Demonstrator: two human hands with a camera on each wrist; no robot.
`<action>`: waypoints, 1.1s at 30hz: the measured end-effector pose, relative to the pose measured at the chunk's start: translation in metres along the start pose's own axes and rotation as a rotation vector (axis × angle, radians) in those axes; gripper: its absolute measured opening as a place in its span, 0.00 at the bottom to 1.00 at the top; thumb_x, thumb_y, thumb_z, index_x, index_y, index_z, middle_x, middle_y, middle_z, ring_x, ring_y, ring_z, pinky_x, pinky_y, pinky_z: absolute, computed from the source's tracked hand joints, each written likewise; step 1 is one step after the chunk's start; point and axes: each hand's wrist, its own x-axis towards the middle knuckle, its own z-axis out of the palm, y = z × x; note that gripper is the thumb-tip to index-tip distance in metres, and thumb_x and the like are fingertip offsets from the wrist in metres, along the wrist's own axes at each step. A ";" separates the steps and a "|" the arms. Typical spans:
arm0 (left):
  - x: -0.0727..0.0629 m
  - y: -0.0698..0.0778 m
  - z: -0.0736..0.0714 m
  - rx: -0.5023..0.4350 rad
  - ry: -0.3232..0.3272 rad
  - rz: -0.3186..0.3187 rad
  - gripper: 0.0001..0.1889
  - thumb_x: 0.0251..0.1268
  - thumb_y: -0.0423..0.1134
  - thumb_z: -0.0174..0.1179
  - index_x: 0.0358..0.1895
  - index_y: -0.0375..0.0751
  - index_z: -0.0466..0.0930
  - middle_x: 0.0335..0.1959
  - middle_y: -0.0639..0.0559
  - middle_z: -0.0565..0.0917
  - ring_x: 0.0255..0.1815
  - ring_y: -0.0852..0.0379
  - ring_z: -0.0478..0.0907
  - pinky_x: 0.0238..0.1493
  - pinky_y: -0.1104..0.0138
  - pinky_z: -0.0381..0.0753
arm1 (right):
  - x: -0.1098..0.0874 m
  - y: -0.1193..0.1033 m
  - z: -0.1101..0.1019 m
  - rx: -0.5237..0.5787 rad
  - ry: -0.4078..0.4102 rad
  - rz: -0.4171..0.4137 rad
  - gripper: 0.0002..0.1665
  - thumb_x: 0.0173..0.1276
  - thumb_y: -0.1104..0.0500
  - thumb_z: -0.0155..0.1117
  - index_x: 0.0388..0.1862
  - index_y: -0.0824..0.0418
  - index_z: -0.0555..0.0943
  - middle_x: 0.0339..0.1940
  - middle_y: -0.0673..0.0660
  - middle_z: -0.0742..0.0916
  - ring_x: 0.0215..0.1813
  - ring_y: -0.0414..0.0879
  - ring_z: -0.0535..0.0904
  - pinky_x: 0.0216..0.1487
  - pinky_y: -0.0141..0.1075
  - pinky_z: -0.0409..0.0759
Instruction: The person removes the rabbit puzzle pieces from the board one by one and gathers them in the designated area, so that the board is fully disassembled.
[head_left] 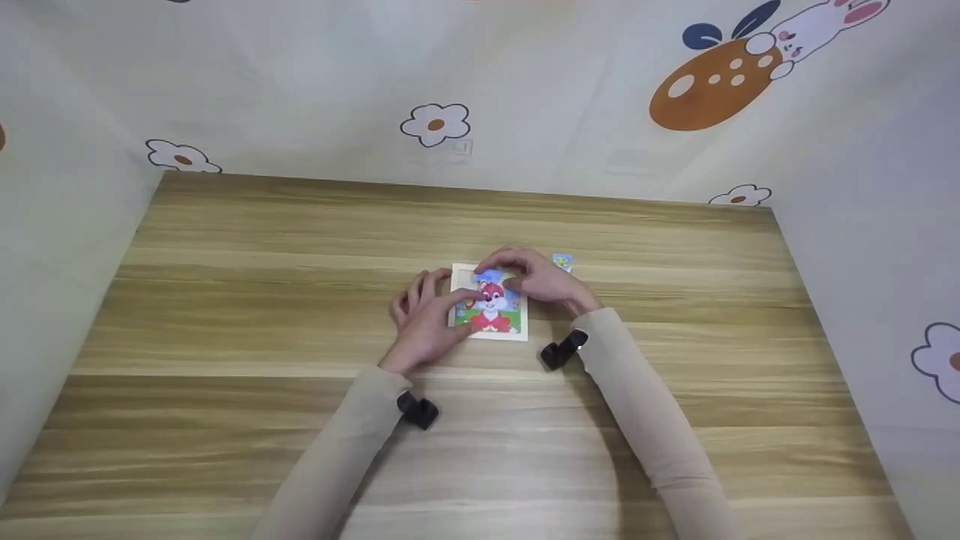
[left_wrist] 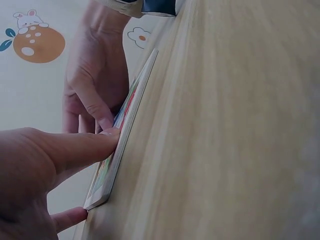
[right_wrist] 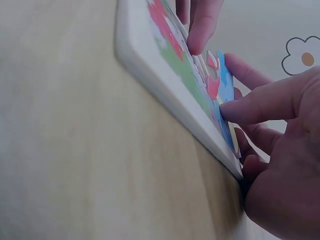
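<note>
A small jigsaw puzzle board [head_left: 517, 336] with a pale frame lies on the table, showing a red and white cartoon animal. My left hand [head_left: 429, 324] rests over its left side, thumb and a fingertip touching the picture. In the left wrist view, the left thumb [left_wrist: 95, 147] lies straight across the board's near edge. At the upper part, my right hand [head_left: 536, 276] pinches a blue puzzle piece [right_wrist: 226, 80] between thumb and fingers. That piece stands tilted above the board in the right wrist view. The board's upper left shows a bare pale patch.
Another small puzzle piece [head_left: 562, 261], blue with yellow and green, lies on the wooden table [head_left: 262, 300] just beyond the right hand. Pale walls with printed flowers [head_left: 436, 124] enclose the table at the back and sides. Each wrist wears a black camera [head_left: 417, 410].
</note>
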 end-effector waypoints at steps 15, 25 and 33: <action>0.001 0.000 -0.001 0.017 -0.006 -0.004 0.24 0.55 0.40 0.68 0.57 0.62 0.80 0.72 0.45 0.55 0.74 0.38 0.38 0.63 0.39 0.29 | 0.003 0.014 0.001 0.065 0.080 -0.008 0.16 0.62 0.78 0.52 0.47 0.73 0.80 0.46 0.66 0.82 0.43 0.55 0.72 0.44 0.35 0.67; 0.000 0.000 0.000 0.019 -0.003 -0.001 0.24 0.55 0.40 0.68 0.57 0.62 0.80 0.72 0.45 0.56 0.74 0.38 0.39 0.63 0.39 0.30 | 0.005 0.014 0.001 -0.003 0.088 -0.007 0.16 0.66 0.74 0.52 0.47 0.64 0.81 0.41 0.57 0.82 0.43 0.48 0.73 0.46 0.37 0.69; 0.002 0.000 0.002 0.026 -0.011 -0.009 0.23 0.56 0.41 0.68 0.57 0.62 0.80 0.73 0.45 0.55 0.74 0.38 0.38 0.63 0.39 0.30 | 0.001 0.010 -0.004 0.021 0.114 0.032 0.16 0.67 0.73 0.53 0.51 0.66 0.81 0.45 0.61 0.82 0.47 0.53 0.74 0.49 0.39 0.69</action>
